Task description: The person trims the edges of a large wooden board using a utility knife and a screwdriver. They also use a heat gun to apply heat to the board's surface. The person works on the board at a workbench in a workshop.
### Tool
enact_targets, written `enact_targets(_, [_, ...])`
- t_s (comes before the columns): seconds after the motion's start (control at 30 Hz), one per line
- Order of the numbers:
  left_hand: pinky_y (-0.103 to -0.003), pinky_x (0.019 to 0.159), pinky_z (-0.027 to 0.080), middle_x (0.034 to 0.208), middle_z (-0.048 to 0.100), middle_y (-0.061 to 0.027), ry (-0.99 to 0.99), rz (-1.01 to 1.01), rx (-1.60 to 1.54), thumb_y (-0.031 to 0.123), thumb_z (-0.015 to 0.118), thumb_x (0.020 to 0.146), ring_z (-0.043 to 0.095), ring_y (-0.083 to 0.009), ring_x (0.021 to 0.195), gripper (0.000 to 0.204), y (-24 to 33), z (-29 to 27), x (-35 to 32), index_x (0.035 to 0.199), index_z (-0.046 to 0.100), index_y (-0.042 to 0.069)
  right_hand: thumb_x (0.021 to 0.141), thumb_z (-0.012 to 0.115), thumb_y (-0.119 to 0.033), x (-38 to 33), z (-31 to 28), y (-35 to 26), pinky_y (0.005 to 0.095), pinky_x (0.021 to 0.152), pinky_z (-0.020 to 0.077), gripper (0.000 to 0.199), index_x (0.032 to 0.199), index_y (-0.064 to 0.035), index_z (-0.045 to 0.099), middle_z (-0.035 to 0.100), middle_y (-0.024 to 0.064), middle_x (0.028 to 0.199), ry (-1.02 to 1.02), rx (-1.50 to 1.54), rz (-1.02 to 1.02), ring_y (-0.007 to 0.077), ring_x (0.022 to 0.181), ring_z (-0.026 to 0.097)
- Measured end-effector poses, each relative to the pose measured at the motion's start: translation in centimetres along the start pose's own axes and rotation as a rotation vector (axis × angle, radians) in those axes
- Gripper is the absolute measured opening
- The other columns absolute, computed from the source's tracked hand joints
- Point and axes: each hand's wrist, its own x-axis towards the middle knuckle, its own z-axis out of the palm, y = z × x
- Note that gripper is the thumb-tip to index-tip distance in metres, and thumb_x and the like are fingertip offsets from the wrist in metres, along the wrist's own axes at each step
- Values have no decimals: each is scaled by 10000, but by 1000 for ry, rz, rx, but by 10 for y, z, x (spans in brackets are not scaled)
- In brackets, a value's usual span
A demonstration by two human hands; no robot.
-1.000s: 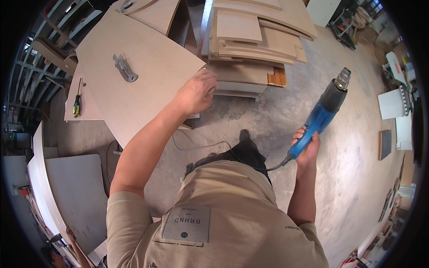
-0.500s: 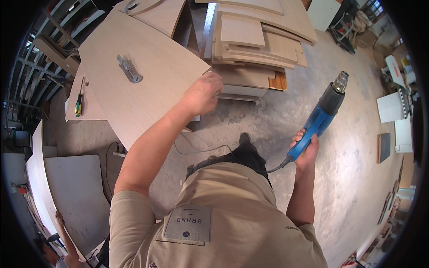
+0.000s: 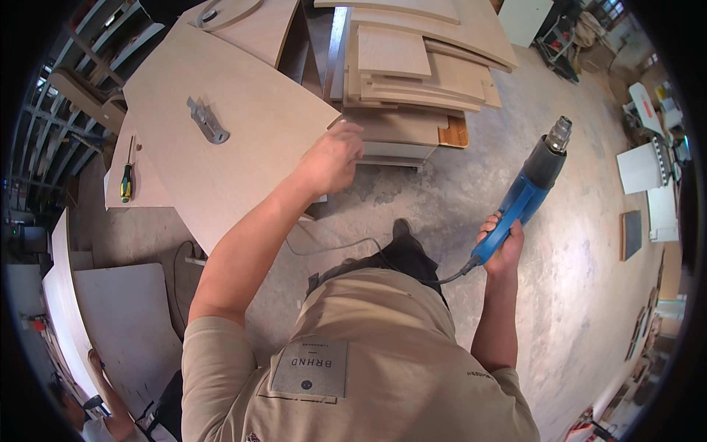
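I take the items by size. The pale wood panel [image 3: 232, 166] spans the upper left of the frame; the board stack [image 3: 420, 77] occupies the upper centre. At centre right, the blue heat gun [image 3: 524, 195] angles up and outward. The right hand [image 3: 504, 247] grips it. The left hand [image 3: 331, 158], fingers bent, is at the panel's right corner; I cannot tell whether it pinches the edge. Direct the nozzle [image 3: 560, 134] clear of that hand. The screwdriver [image 3: 127, 180] lies at far left, the utility knife [image 3: 209, 121] on the panel. Leave the thin cord [image 3: 451, 280] slack at the waist.
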Motion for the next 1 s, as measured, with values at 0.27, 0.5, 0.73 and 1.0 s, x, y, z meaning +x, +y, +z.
enact_targets(0.27, [-489, 1129, 430, 1073, 708, -157, 13, 20, 46, -17, 692, 732, 548, -355, 1321, 214, 0, -3, -2, 945, 684, 8, 901, 612, -209, 3, 2, 2, 345, 698, 529, 187, 1046, -94, 587, 604, 27, 934, 1, 11, 25, 175, 792, 609])
enact_targets(0.5, [-483, 1147, 393, 1124, 698, -119, 84, 27, 80, 64, 781, 690, 538, -353, 1294, 323, 0, -22, -14, 1004, 708, 38, 955, 584, -260, 14, 0, 7, 356, 732, 555, 196, 1054, -91, 588, 615, 26, 955, -45, 29, 80, 174, 833, 625])
enact_targets(0.73, [-447, 1037, 477, 1061, 691, -133, 74, 70, -23, 34, 785, 662, 572, -348, 1206, 316, -5, -17, -12, 967, 704, 17, 917, 598, -217, 21, 11, 12, 353, 704, 530, 185, 1046, -84, 589, 604, 32, 941, -19, -6, 95, 182, 807, 610])
enact_targets(1.0, [-434, 991, 511, 1050, 694, -150, 81, 88, -75, -1, 742, 667, 591, -353, 1177, 295, -2, -14, -11, 959, 704, 2, 905, 606, -200, 22, 22, 10, 346, 700, 537, 170, 1024, -79, 591, 605, 32, 913, -52, -23, 100, 180, 795, 611])
